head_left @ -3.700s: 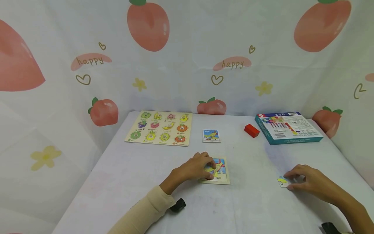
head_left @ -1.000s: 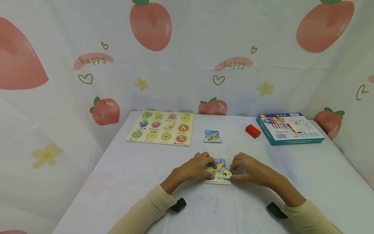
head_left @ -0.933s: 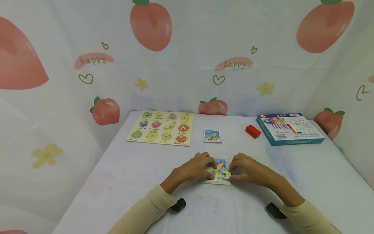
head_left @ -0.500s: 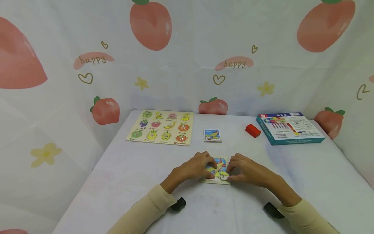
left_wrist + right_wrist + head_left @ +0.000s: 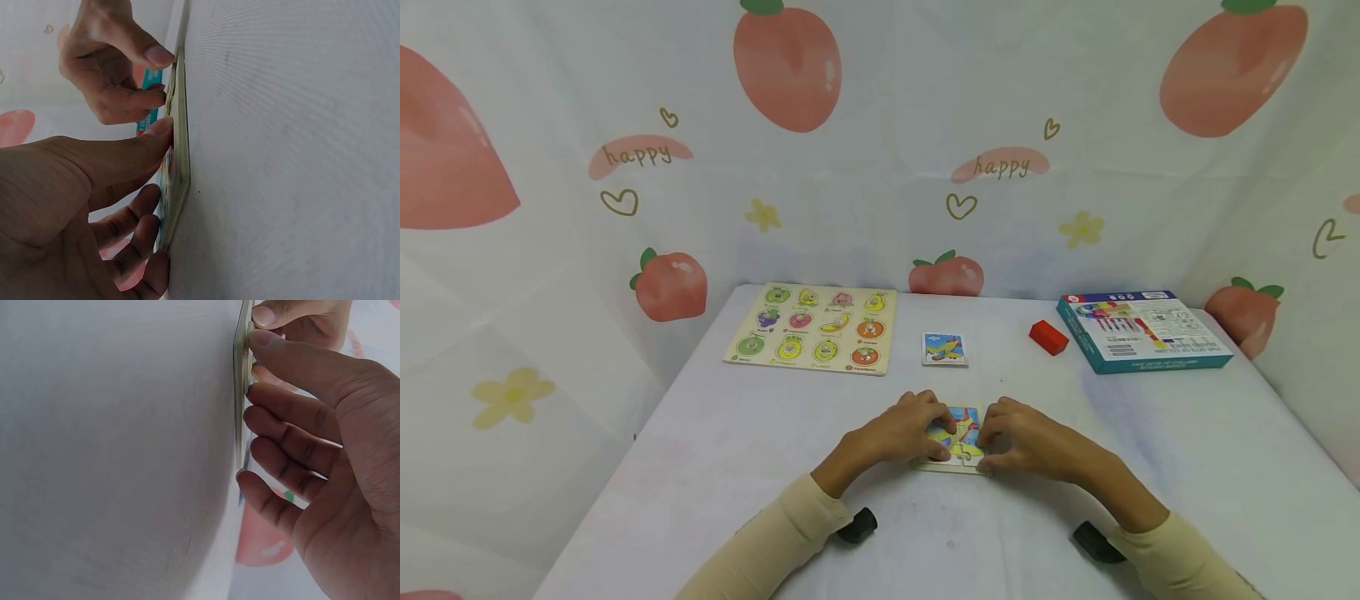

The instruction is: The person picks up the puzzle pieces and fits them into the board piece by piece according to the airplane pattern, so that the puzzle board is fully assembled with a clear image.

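A small framed jigsaw puzzle (image 5: 951, 468) with an airplane picture lies mid-table. My left hand (image 5: 898, 429) holds its left side, thumb and fingertips bent down onto it and covering part of the picture. At the lower right corner, my right hand (image 5: 1037, 440) pinches a yellow and white puzzle piece (image 5: 972, 455) between thumb and fingers. The piece sits at the corner, against its neighbours; whether it lies flush I cannot tell. In the left wrist view the puzzle (image 5: 181, 137) appears edge-on, fingertips of both hands on it. The right wrist view shows the puzzle's edge (image 5: 240, 375) beside the right fingertips.
Behind the puzzle lies a small airplane picture card or stack (image 5: 945, 349). A wooden fruit board (image 5: 811, 328) is at the back left. A red block (image 5: 1048, 337) and a teal-edged box (image 5: 1142, 332) lie at the back right. A printed cloth hangs behind.
My right hand has brought the puzzle piece from the right side of the table to the puzzle's lower right corner, then shifted it slightly left and down. The left hand has stayed put.
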The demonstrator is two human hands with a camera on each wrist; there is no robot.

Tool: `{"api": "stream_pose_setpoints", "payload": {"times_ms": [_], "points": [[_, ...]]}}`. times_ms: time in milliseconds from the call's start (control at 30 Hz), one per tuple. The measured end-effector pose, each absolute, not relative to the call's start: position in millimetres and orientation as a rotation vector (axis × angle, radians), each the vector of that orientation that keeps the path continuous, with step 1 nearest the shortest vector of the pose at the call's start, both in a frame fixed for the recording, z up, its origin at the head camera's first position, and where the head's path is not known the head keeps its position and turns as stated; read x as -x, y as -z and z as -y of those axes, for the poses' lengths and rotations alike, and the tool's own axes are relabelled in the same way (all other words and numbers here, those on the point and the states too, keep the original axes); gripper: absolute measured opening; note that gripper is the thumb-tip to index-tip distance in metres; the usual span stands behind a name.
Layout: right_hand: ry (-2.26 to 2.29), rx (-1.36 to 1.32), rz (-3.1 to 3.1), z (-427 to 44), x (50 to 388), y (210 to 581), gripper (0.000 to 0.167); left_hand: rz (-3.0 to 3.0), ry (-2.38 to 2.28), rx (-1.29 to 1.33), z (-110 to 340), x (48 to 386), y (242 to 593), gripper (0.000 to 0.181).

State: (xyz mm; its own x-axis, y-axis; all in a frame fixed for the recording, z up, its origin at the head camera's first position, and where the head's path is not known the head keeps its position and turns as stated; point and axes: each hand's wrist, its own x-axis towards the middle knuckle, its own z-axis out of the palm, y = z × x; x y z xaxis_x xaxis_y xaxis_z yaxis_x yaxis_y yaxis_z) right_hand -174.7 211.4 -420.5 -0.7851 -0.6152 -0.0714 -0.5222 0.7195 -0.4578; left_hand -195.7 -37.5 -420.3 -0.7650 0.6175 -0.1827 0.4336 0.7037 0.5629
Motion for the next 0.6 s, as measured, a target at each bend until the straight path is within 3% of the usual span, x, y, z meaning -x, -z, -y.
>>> {"api": "stream_pose_setpoints", "payload": {"times_ms": [600], "points": [[0.609, 0.915, -2.732, -207.7, 173.2, 416.1, 0.023, -2.555, -0.7, -0.842, 37.5, 197.4, 423.5, 0.026]]}}
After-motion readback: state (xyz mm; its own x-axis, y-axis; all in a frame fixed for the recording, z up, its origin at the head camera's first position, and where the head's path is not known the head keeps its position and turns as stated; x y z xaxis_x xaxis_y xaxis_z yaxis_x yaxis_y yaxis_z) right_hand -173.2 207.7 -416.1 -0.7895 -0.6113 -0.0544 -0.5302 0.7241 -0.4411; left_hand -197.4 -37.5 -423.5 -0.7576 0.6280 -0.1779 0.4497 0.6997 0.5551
